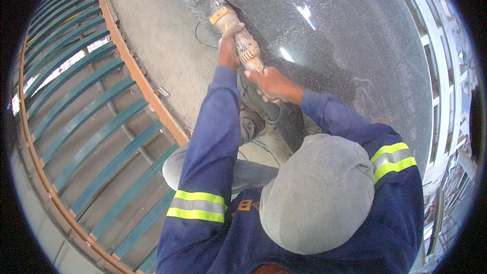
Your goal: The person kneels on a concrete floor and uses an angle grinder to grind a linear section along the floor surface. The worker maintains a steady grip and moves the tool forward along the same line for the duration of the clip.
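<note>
Both my hands hold a dust-coated angle grinder [247, 50] with orange-yellow and pale parts, slanting away from me toward the upper left. My left hand [231, 43] is closed round its body, nearer the head. At the rear end, my right hand [271, 83] wraps the handle. A dark guard or disc [231, 3] sits at the grinder's far end, down at the grey slab [345, 35], beside a straight line that runs away from me. The disc's edge and its contact with the slab cannot be made out. Pale dust hazes the surface around it.
Along the left runs a barred frame [96, 106] with blue-green slats and an orange-brown edge. A pale metal railing [436, 71] curves down the right side. A thin cable [200, 38] loops left of the grinder. My grey-clothed knee [319, 193] rises close in front.
</note>
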`<state>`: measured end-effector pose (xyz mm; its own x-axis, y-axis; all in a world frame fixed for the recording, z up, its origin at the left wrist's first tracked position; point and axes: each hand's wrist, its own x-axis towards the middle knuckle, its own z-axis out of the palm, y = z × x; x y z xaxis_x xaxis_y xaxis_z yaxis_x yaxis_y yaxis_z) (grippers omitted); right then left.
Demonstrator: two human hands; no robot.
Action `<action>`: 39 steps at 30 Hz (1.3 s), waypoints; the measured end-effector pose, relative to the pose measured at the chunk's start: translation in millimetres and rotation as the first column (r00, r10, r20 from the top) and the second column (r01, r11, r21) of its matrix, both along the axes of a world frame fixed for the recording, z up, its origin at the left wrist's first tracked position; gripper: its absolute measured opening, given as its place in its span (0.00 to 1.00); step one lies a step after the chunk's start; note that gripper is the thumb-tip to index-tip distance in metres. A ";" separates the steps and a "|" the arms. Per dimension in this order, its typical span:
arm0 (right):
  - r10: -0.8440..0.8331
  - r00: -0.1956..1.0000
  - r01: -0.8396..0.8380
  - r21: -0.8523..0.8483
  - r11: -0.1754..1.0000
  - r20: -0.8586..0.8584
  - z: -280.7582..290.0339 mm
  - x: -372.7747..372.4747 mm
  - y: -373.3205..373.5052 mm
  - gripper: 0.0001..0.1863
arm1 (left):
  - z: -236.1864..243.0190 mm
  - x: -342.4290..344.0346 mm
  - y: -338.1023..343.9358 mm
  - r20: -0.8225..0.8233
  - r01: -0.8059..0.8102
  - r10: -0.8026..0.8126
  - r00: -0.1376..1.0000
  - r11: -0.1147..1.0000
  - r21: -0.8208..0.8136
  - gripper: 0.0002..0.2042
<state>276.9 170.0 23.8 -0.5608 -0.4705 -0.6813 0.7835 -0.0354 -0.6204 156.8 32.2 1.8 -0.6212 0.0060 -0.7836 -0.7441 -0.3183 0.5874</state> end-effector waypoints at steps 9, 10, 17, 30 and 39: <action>0.008 1.000 -0.008 -0.024 1.000 0.015 5.6 2.2 3.2 0.31 | -0.4 4.6 -1.4 -0.002 0.012 -0.012 1.000 0.999 -0.040 0.16; 0.000 1.000 0.001 -0.039 0.999 0.013 4.4 3.0 2.5 0.31 | -1.0 5.0 -1.2 -0.004 0.014 -0.014 1.000 0.999 -0.045 0.16; -0.008 1.000 0.008 -0.007 1.000 -0.024 -4.9 4.0 -0.6 0.31 | -3.5 4.0 -0.2 -0.015 0.011 -0.011 1.000 1.000 0.012 0.16; -0.006 0.999 0.007 -0.011 1.000 0.037 2.7 -1.6 -1.3 0.32 | -13.4 -1.9 -8.2 -0.013 0.056 -0.056 0.998 0.998 -0.009 0.16; 0.040 0.999 -0.039 -0.035 0.999 0.011 7.9 -1.0 8.7 0.32 | 2.3 4.4 1.2 -0.031 0.030 -0.031 0.999 0.999 -0.039 0.16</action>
<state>275.9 178.8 31.8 -0.5335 -0.5154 -0.6707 0.7918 -0.0256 -0.6102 161.3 33.4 4.1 -0.6457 -0.0044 -0.7636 -0.7339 -0.2727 0.6221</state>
